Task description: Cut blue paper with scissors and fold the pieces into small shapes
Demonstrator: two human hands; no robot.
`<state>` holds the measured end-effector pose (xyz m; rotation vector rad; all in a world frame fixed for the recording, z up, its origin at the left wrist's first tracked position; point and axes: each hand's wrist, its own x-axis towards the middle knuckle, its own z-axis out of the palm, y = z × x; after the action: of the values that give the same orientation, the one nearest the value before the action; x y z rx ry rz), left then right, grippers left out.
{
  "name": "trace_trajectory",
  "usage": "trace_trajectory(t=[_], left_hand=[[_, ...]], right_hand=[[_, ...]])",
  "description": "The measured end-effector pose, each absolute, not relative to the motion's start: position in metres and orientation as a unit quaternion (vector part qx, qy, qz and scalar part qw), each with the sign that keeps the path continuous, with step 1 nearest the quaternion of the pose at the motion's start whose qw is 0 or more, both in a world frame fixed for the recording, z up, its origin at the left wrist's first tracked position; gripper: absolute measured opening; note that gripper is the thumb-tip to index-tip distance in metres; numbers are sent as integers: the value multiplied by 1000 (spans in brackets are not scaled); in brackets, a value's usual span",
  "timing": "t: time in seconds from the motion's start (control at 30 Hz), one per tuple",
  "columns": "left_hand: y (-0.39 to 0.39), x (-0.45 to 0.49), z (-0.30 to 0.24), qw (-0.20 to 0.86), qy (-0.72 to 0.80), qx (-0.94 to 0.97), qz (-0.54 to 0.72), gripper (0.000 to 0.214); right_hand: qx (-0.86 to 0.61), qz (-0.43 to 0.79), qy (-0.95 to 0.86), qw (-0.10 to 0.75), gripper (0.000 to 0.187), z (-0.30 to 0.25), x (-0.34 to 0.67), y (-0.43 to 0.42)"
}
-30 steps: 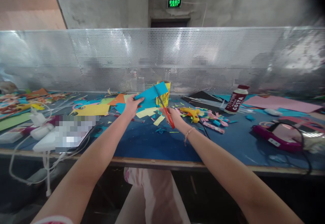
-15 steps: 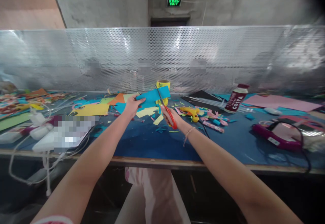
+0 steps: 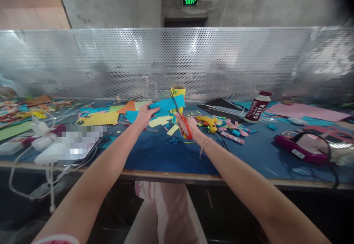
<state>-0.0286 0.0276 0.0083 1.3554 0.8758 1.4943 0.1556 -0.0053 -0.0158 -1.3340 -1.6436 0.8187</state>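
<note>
My left hand (image 3: 146, 115) pinches the left end of a strip of blue paper (image 3: 167, 105), held up over the table. In my right hand (image 3: 190, 126) is a pair of red-handled scissors (image 3: 186, 125), my fingers closed round the handles. The scissors' blades cross the paper near its right end, pointing up and away from me. Behind the paper stands a yellow cardboard tube (image 3: 179, 91), partly hidden by it. Pale yellow paper pieces (image 3: 173, 130) and small blue scraps lie on the table below my hands.
A yellow glue gun (image 3: 209, 123) lies right of the scissors among paper scraps. Further right are a Costa bottle (image 3: 258, 107) and a purple device (image 3: 301, 150) with a dark cord. Left lie a yellow sheet (image 3: 99, 118), white cables and a phone-like device. A perforated metal screen (image 3: 124, 59) borders the back.
Very little differs. The scissors' blades have shifted slightly against the blue paper, and the camera view has moved a touch. Both hands keep their hold.
</note>
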Motion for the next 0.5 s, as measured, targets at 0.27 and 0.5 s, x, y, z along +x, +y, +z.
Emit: trace_trajectory(t=[0.27,0.5], left_hand=[[27,-30,10,447,363,547,607,33],[29,-29,8,445,377,550,598,31]], right_hand=[[-573,336,-631,401,39,-8,152,-8],[-506,429,-618,422,51,-13,155,-7]])
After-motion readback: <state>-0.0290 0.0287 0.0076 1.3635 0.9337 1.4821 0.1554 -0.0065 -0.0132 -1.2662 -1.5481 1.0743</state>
